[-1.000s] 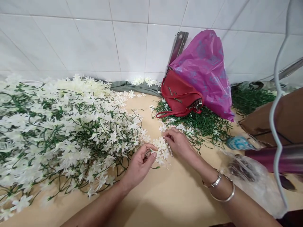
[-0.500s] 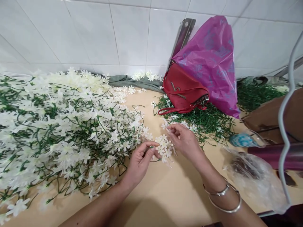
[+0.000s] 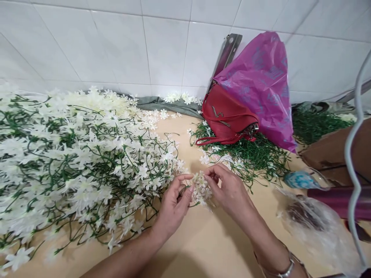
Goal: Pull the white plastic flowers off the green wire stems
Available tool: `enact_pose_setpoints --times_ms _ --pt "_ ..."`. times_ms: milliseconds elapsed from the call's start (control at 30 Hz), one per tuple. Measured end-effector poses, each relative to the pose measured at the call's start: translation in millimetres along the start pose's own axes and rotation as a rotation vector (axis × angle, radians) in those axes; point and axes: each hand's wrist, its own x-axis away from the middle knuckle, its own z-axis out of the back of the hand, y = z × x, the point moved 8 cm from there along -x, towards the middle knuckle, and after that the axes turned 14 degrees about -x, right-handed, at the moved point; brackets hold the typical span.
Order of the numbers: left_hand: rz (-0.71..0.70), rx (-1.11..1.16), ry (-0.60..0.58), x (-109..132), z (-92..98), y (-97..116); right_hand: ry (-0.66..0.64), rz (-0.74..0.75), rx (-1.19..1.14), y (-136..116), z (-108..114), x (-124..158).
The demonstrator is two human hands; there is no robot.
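Note:
Between my two hands is a small cluster of white artificial flowers on a green stem. My left hand pinches the stem between thumb and fingers at the cluster's left side. With its fingertips pressed together, my right hand grips the cluster's right edge; exactly which petal or part is hidden. To the left lies a large heap of white artificial flowers with green stems. Beyond my right hand, a pile of green artificial stems spreads over the tan table, with loose white blossoms at its near edge.
A red handbag sits on the green stems, and a purple plastic bag leans behind it against the tiled wall. At right are a clear plastic bag, a brown bag and a pale bent cable.
My right hand has come down from the loose blossoms to the flower cluster and closed at its right edge. My left hand keeps its pinch. The whole view has shifted slightly.

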Motion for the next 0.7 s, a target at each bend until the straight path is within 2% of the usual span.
enact_pose_setpoints --times_ms 67,200,300,467,700 --pt "-0.015 -0.015 -0.029 0 -1.1 1 -0.004 0.002 0.03 4 -3 -4" --pt "-0.037 -0.021 -0.051 -1 1.0 5 -0.149 -0.037 0.114 24 -19 -16" --pt "0.03 -0.008 -0.058 -1 2.0 3 -0.117 -0.036 0.084 28 -16 -17" --pt "-0.019 -0.045 0.014 0 5.9 10 0.04 0.002 -0.083 5 -3 1" --pt "-0.026 -0.02 0.093 -1 7.4 6 0.078 -0.065 -0.199 -28 -16 22"
